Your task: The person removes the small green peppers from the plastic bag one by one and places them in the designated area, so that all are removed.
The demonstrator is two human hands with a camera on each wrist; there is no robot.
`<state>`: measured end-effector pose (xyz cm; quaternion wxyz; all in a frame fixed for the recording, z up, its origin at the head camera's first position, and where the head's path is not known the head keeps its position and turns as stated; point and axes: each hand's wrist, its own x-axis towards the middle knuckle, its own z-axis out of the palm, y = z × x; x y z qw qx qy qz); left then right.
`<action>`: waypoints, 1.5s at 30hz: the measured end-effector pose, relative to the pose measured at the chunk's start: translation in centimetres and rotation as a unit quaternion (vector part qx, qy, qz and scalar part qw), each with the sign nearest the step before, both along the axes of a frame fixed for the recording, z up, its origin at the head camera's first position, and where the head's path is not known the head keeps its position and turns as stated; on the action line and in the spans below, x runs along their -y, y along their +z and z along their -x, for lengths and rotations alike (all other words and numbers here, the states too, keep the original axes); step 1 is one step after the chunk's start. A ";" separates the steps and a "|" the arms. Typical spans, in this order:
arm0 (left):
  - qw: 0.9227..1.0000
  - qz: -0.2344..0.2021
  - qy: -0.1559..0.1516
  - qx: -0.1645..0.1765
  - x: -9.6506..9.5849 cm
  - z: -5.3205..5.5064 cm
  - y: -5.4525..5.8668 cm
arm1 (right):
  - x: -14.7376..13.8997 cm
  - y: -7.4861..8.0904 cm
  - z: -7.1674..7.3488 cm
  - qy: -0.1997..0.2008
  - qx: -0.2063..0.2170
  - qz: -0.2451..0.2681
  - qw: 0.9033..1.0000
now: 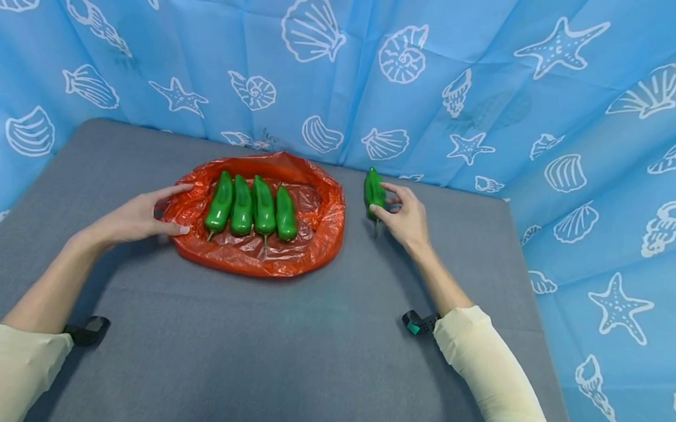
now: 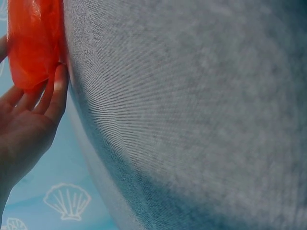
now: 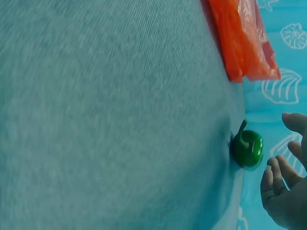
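A red plastic bag (image 1: 330, 236), its rim spread into an oval, lies on the grey table with several long green peppers (image 1: 264, 208) side by side inside. At its left edge is my left hand (image 1: 134, 216), thumb and fingers spread and touching the bag; in the left wrist view the fingers look straight against the red plastic (image 2: 33, 52). To the right of the bag, one more green pepper (image 1: 374, 190) rests on the table, stem toward me. My right hand (image 1: 404, 218) is beside it, thumb and fingers parted; the right wrist view shows a gap between fingertips and pepper (image 3: 248, 149).
The grey table (image 1: 317, 358) runs from the front to a blue curtain (image 1: 347, 63) with white shells and starfish behind and on the right. Black bands (image 1: 89, 331) sit on both wrists, by the cream sleeves (image 1: 491, 369).
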<state>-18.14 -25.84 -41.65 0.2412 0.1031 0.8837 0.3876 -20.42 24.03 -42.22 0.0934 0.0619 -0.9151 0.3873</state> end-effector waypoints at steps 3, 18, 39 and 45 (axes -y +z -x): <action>1.000 -0.001 0.002 0.000 0.0 0.0 0.1 | 0.5 0.2 -0.2 0.008 -0.008 0.012 1.000; 1.000 -0.004 0.005 -0.008 -0.5 -0.2 0.4 | 2.9 1.8 -1.0 0.049 -0.004 0.053 0.997; 1.000 -0.007 0.016 -0.004 -0.5 -0.5 0.6 | 7.5 1.5 -1.8 0.133 0.026 0.153 0.979; 1.000 -0.011 0.017 -0.004 -0.4 -0.6 0.7 | 9.1 1.0 -2.0 0.146 0.040 0.170 0.974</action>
